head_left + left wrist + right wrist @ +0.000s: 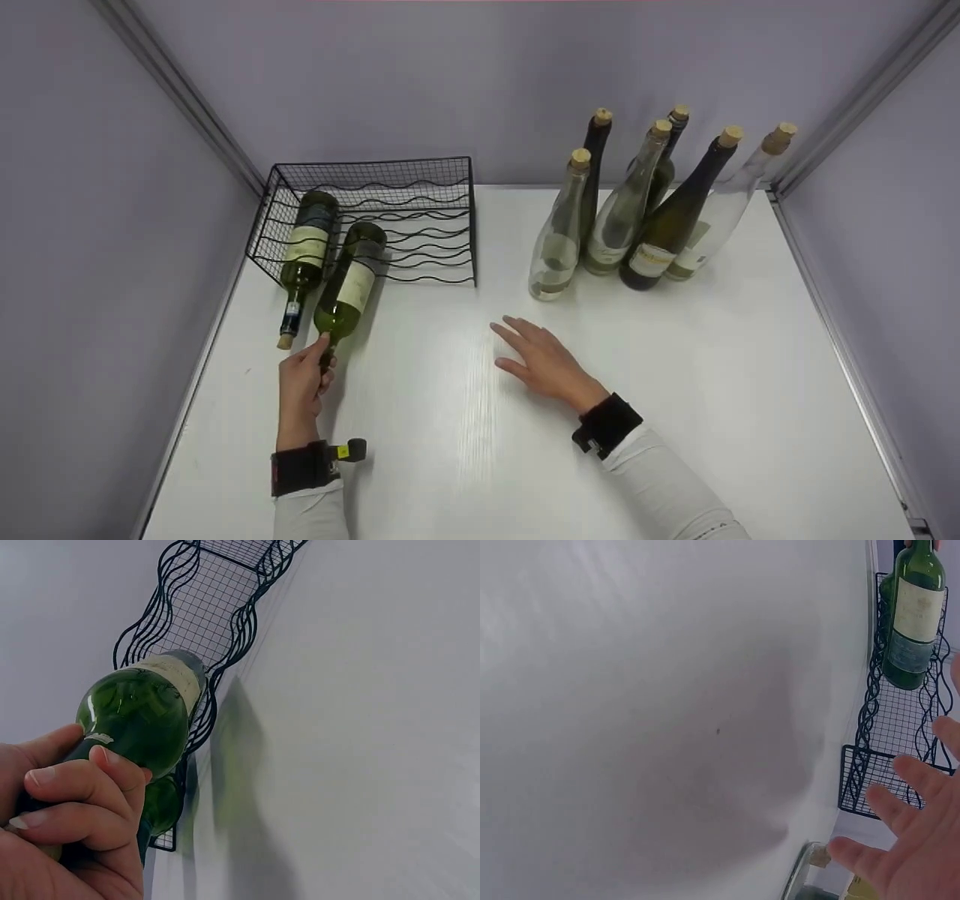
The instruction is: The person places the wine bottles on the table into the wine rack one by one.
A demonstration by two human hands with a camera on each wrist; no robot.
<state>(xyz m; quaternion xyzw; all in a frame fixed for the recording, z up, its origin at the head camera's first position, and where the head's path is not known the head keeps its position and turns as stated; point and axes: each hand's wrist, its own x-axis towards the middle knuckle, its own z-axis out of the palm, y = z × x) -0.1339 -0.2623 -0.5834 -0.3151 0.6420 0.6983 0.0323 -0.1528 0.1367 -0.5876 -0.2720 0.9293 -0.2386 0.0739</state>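
Observation:
My left hand [306, 379] grips a green wine bottle [352, 289] by its neck, fingers curled round it in the left wrist view. The bottle's base end points into the black wire wine rack [435, 281], overlapping its wavy bars. Just to its left, another green bottle [306, 251] lies in the rack, its corked neck sticking out toward me. My right hand [544, 360] hovers over the white table with fingers spread, holding nothing. Nearest to it stands a clear corked bottle [556, 255].
Several more corked bottles stand upright at the back right, among them a dark one [660, 240] with a cream label and a tall clear one [712, 217]. Grey panels [525, 82] wall in the white table [450, 420] at the back and both sides.

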